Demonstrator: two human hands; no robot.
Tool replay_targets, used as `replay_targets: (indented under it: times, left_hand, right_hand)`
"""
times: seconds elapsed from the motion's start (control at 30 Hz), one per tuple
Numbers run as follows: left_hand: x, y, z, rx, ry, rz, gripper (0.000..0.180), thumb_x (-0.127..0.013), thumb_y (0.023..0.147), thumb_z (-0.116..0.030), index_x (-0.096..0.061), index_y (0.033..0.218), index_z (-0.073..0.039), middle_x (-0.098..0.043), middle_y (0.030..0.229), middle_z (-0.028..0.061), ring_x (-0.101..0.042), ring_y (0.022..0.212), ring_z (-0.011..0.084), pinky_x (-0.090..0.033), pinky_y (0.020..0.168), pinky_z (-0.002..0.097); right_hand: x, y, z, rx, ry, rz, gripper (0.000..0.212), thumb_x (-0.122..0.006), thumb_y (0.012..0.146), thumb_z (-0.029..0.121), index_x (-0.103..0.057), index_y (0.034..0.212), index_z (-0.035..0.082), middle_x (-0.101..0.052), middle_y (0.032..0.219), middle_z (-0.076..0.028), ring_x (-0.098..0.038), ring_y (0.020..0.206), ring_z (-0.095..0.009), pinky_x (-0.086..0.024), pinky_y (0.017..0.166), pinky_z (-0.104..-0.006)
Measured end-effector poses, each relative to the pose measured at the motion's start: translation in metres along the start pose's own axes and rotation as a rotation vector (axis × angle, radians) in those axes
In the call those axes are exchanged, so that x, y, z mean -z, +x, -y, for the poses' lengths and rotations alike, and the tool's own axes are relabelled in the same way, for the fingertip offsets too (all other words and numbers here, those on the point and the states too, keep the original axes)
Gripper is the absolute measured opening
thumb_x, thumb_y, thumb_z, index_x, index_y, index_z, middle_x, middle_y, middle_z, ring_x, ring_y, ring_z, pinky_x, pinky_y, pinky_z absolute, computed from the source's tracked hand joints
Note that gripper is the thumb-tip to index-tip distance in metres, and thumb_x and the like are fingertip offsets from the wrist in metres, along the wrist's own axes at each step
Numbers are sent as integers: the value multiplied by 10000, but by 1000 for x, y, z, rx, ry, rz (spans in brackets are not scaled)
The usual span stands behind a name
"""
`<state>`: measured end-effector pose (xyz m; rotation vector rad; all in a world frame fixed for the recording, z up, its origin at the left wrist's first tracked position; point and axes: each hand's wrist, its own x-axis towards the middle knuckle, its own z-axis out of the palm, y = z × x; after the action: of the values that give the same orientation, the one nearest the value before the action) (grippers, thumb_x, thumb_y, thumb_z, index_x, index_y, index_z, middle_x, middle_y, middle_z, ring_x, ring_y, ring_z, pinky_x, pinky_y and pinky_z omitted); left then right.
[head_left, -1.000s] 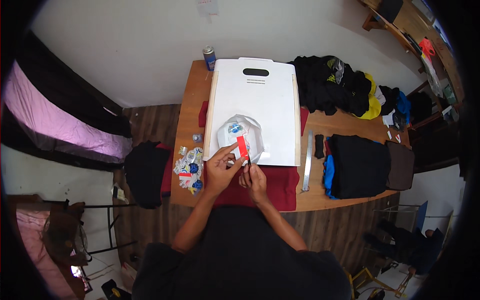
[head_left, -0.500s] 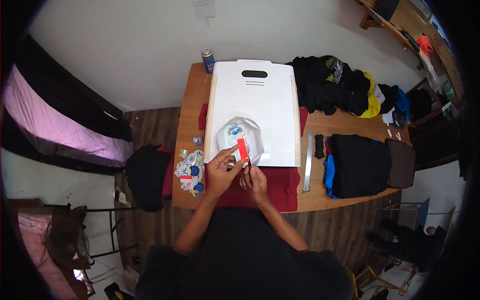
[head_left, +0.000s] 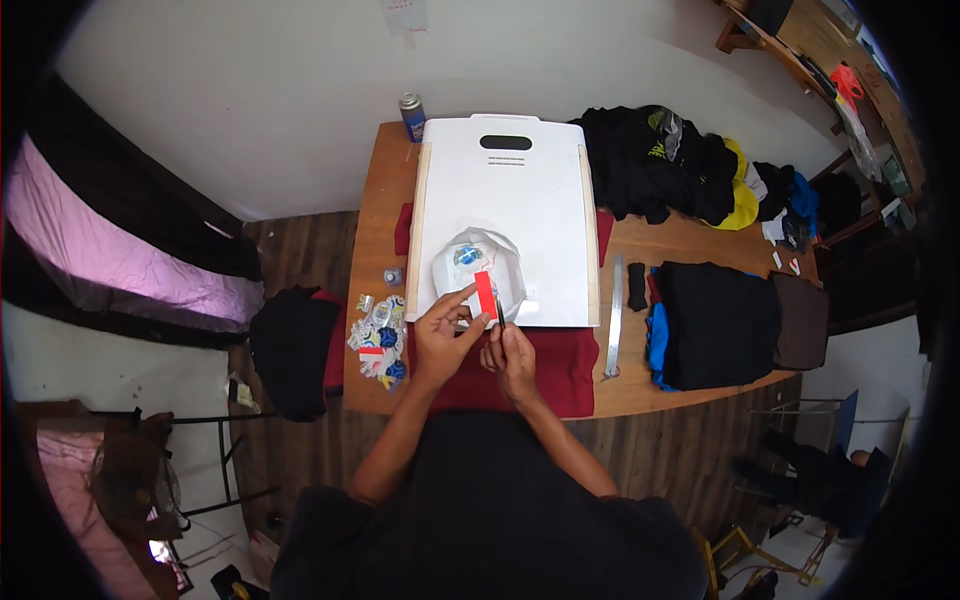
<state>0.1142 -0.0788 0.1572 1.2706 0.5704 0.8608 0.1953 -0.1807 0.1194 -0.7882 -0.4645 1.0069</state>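
Note:
Over the near edge of the white board (head_left: 505, 205), my left hand (head_left: 443, 338) pinches a small red-and-white strip (head_left: 486, 294) between thumb and fingers. Beside the strip's right edge, my right hand (head_left: 512, 362) is closed on slim dark-bladed scissors (head_left: 501, 312), their handles hidden by my fingers. A crumpled white bag (head_left: 510, 262) with its mouth spread lies on the board just beyond my hands. Inside it are small clear and blue pieces (head_left: 467, 257). To the left, several small patterned cut-outs (head_left: 385, 340) lie heaped on the wooden table.
A maroon cloth (head_left: 560, 375) lies under the board. A metal ruler (head_left: 615, 315) and folded dark garments (head_left: 720, 325) are to the right. Piled clothes (head_left: 650, 165) sit at the back, and a spray can (head_left: 412, 118) stands behind the board's left corner. Another person (head_left: 835, 485) is at far right.
The whole view has shifted slightly. My right hand has moved the scissors a little along the strip's right edge; my left hand keeps its pinch.

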Motion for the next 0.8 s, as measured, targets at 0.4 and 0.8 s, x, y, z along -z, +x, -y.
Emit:
replay_targets:
  times: [0.4,0.8]
  left_hand:
    - [3,-1,-1,-58,42,47,502,-666,827,150,-537,1308,96,-608,1171,112,-610,885,75,-501,777,200]
    - [5,-1,-10,-14,71,47,533,-670,823,151,-521,1331,88,-554,1299,141,-576,841,50,-498,760,191]
  right_hand:
    - [-5,2,3,2,36,-5,290,-350,1081,276,-477,944,53,-296,570,38,-253,471,-71,-278,486,-252]
    - [-7,5,-1,4,20,-12,291,-352,1081,271,-481,935,54,-304,563,38,-251,470,-69,-274,481,-249]
